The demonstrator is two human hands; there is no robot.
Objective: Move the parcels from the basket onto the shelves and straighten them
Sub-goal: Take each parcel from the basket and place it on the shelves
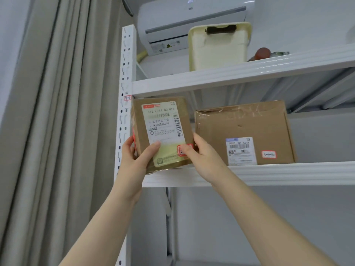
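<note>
Brown labelled parcel [163, 131], upright, taped

A beige curtain [57, 112] is hung in long folds along the left side. A white air conditioner [192, 18] is mounted high on the grey wall [307, 20], with a lit display at its top. Below it, a cream plastic container [219, 48] is seen, and a reddish-brown object [262, 53] is partly hidden to its right.
</note>
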